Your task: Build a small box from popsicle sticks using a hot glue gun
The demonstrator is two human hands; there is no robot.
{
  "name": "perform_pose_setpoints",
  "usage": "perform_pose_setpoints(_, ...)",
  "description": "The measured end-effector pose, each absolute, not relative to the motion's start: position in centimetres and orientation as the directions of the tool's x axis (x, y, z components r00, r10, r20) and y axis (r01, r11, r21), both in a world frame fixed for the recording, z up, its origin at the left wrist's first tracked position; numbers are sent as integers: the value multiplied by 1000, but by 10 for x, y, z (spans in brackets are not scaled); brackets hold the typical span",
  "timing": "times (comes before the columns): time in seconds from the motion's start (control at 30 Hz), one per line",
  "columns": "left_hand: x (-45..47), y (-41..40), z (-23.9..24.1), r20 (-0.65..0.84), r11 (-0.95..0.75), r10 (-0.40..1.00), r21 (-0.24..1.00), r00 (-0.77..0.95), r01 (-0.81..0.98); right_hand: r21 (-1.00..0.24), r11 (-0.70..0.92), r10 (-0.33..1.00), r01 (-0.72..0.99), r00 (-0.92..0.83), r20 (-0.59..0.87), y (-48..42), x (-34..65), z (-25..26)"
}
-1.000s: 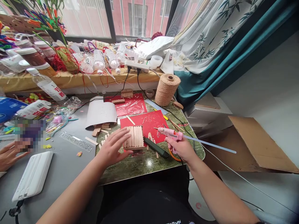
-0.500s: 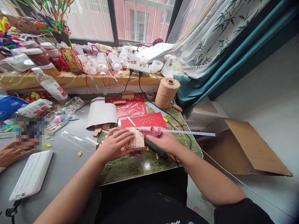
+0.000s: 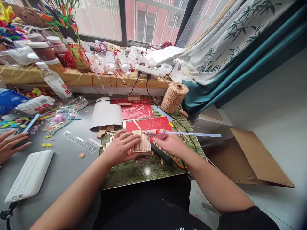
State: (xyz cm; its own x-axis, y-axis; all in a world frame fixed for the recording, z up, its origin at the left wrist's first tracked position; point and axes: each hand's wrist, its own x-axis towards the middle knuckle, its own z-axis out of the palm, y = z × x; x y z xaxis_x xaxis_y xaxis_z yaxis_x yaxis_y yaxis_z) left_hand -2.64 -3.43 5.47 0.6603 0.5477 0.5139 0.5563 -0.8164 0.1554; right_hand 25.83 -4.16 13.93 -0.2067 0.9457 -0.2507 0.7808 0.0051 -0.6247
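Observation:
My left hand (image 3: 125,144) holds a small piece made of wooden craft sticks (image 3: 144,142), laid side by side. Its fingers rest across the left part of the top, with the thumb at the near edge. In my right hand (image 3: 166,143) is a pink hot glue gun (image 3: 155,133), its nozzle pointing left over the far edge of the sticks. A long translucent glue stick (image 3: 194,134) juts out of its back to the right. Whether the nozzle touches the wood I cannot tell. Under the piece lies a red sheet (image 3: 160,123) with bits of dried glue.
A dark green-handled tool (image 3: 163,155) lies beside the piece. Behind stand a twine spool (image 3: 174,95) and a curved white card (image 3: 106,113) with loose sticks. A clear ruler (image 3: 79,142) and a white power bank (image 3: 30,175) lie left, near another person's hand (image 3: 11,142).
The whole scene has shifted slightly to the right in the view. The other person's hand has moved left. My hands keep nearly the same hold on the stick piece and glue gun.

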Motion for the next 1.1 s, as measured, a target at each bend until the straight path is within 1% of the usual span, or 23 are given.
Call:
perform_pose_setpoints(0.2, -26, -34, 54, 534, -820, 539, 154, 651, 552, -566, 35, 936, 823, -226, -271, -44, 258, 152)
perform_pose_setpoints(0.27, -26, -33, 53, 544, -823, 532, 152, 649, 547, -582, 56, 935, 812, -247, -254, -45, 260, 152)
perform_pose_setpoints(0.43, -27, -32, 50, 523, -819, 547, 172, 653, 548, -666, 85, 934, 741, -292, -206, -47, 262, 150)
perform_pose_setpoints(0.63, -28, -32, 49, 504, -813, 562, 188, 656, 552, -659, 89, 911, 747, -328, -248, -53, 264, 154)
perform_pose_setpoints(0.8, -29, -32, 47, 497, -805, 572, 190, 652, 562, -617, 83, 889, 783, -338, -310, -58, 269, 156)
perform_pose_setpoints(0.87, -29, -32, 48, 498, -805, 573, 190, 651, 562, -622, 84, 883, 779, -348, -316, -60, 270, 155)
perform_pose_setpoints(1.0, -30, -33, 50, 475, -799, 586, 203, 656, 567, -657, 131, 854, 742, -421, -305, -65, 273, 154)
perform_pose_setpoints(1.1, -28, -34, 48, 481, -800, 584, 204, 654, 564, -639, 149, 855, 755, -423, -301, -68, 276, 152)
